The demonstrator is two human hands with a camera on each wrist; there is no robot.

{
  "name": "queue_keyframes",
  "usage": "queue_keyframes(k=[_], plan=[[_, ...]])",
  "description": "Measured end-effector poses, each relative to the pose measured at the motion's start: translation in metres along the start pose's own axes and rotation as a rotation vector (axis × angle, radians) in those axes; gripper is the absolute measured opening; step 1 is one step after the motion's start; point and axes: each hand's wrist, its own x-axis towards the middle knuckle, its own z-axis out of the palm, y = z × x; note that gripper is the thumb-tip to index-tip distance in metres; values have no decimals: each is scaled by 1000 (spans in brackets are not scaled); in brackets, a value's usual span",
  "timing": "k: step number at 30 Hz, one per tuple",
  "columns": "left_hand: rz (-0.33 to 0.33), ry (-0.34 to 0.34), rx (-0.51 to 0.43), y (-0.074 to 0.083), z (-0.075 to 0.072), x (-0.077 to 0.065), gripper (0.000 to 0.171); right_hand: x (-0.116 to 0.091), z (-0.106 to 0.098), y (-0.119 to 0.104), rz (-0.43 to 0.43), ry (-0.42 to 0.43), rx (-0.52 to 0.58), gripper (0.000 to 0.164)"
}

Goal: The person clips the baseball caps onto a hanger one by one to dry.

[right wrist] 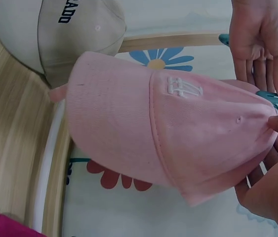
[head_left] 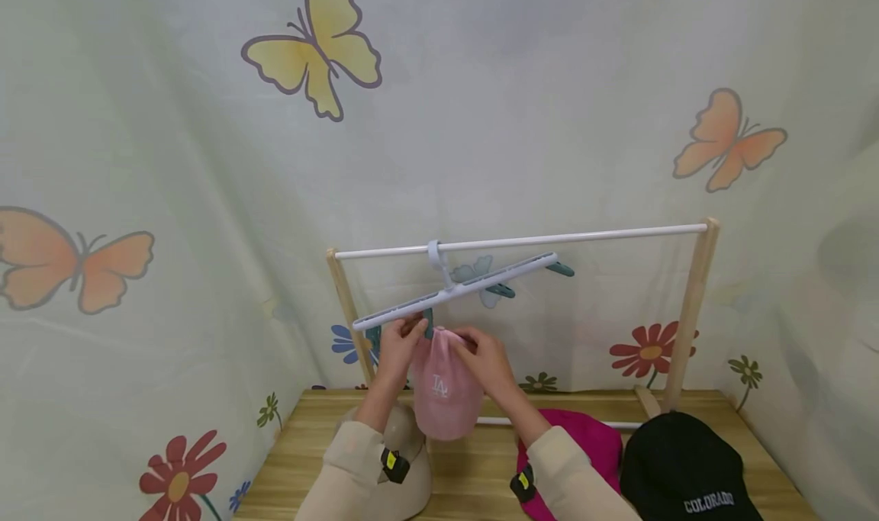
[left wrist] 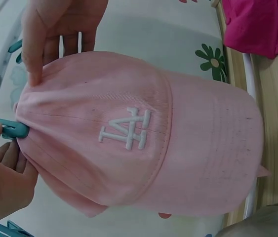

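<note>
Here, left grip (head_left: 397, 355) pinches the teal clip (left wrist: 13, 129), right grip (head_left: 487, 359) the pink cap (head_left: 448, 408) between them.

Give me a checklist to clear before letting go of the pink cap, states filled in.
1. Hook over the white rail: ok.
2. Hanger in line with the rail: not ok; it slants in the head view, left end lower in the picture.
3. Teal clip at the gathered crown of the pink cap: ok.
4. Clip bearing the cap alone: cannot tell; the left hand holds the clip, the right hand pinches the crown.
5. Black cap out of the way: ok, on the table.
</note>
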Motion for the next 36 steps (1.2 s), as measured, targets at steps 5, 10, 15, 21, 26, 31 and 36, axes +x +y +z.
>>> queue_keyframes(k=[5,10,15,21,26,31,36], plan=[[62,-18,42,10,-3,-14,38,-5,-5,7,17,18,1,26],[140,-46,73,11,-11,-24,36,-11,-9,12,37,28,-3,28],[189,-18,106,-19,-15,-20,34,-18,-14,21,8,40,-47,28],[209,-1,135,-35,-24,-27,33,-27,-18,36,-5,31,-101,35],[270,18,178,-34,-29,-37,35,-37,-20,44,23,-8,-94,37],[331,17,245,-34,-31,-46,36,-45,-20,51,28,-50,-87,38],[389,24,342,-41,-29,-51,37,-54,-18,56,65,-85,-94,38]])
